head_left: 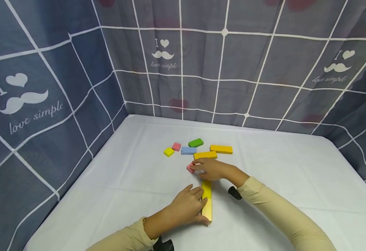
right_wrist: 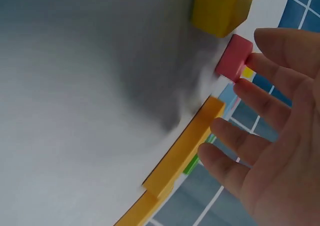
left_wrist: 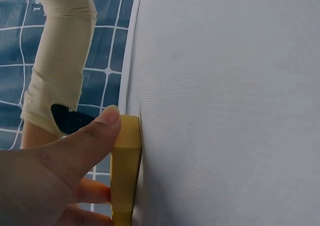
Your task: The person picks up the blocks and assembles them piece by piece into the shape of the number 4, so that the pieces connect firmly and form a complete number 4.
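Observation:
Two yellow blocks lie end to end on the table, a far one (head_left: 206,189) and a near one (head_left: 206,211). My left hand (head_left: 186,205) grips the near one, thumb at its near end and fingers along its left side and top. In the left wrist view the thumb presses the yellow block's (left_wrist: 126,161) corner. Beyond the row, my right hand (head_left: 212,169) touches a small pink block (head_left: 190,168) with its fingertips. The right wrist view shows those fingers fairly straight against the pink block (right_wrist: 235,57), the thumb apart from it. The lower fingertips come near an orange-yellow block (right_wrist: 185,148).
Farther back lie two orange-yellow blocks, one nearer (head_left: 205,155) and one to the right (head_left: 221,149), plus a blue block (head_left: 188,151), a green block (head_left: 196,142), another pink block (head_left: 176,146) and a small yellow block (head_left: 168,152). A checked curtain (head_left: 201,59) surrounds the white table (head_left: 132,160).

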Action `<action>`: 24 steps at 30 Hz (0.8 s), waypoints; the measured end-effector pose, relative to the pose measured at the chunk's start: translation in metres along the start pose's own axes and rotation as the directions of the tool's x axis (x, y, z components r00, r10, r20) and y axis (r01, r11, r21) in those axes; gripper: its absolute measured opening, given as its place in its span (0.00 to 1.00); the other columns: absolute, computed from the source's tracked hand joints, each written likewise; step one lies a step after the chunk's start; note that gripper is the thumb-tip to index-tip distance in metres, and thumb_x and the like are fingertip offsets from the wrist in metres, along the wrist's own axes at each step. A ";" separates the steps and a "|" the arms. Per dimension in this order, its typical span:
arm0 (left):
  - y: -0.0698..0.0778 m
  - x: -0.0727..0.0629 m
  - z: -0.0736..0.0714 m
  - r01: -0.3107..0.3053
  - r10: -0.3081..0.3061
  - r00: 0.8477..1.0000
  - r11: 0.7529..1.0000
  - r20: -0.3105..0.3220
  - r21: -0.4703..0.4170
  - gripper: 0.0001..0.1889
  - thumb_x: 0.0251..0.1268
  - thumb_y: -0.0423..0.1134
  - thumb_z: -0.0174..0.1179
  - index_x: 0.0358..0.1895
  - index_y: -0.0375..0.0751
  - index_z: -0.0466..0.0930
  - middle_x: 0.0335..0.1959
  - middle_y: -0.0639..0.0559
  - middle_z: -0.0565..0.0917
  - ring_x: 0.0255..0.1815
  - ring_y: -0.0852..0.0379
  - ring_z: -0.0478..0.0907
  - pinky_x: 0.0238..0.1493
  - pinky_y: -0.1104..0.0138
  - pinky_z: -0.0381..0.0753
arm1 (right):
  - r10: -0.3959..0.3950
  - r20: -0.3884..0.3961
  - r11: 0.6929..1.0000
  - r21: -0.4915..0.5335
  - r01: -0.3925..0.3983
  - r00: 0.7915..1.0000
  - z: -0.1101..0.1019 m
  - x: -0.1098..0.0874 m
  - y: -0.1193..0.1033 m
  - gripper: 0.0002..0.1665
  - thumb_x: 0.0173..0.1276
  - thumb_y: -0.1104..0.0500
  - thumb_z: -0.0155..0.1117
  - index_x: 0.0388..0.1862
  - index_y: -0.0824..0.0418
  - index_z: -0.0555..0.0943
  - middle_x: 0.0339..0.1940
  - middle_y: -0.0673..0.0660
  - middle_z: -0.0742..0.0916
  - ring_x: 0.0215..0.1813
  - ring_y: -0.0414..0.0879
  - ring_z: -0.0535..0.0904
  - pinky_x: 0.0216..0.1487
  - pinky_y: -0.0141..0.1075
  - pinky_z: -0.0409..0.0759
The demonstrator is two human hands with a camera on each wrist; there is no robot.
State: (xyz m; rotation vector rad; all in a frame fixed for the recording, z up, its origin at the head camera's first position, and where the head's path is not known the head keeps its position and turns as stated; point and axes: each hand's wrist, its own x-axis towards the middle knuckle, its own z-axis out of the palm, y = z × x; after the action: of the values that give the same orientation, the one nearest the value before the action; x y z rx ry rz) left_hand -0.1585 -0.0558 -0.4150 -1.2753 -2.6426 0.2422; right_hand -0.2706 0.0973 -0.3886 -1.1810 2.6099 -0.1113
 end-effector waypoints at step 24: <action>0.003 0.000 0.001 0.013 -0.013 1.000 0.999 -0.012 0.035 0.34 0.50 0.74 0.47 0.50 0.54 0.81 0.52 0.51 0.79 0.57 0.55 0.73 0.58 0.58 0.71 | 0.077 -0.178 0.995 -0.056 -0.088 0.981 0.022 -0.053 -0.007 0.25 0.62 0.61 0.61 0.60 0.53 0.74 0.44 0.56 0.76 0.44 0.52 0.74 0.43 0.46 0.74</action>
State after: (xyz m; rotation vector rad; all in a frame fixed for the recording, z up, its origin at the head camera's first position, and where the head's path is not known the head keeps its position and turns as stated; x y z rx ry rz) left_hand -0.1570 -0.0540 -0.4163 -1.2441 -2.6242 0.2770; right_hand -0.2257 0.1333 -0.3968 -1.1278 2.8317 -0.1220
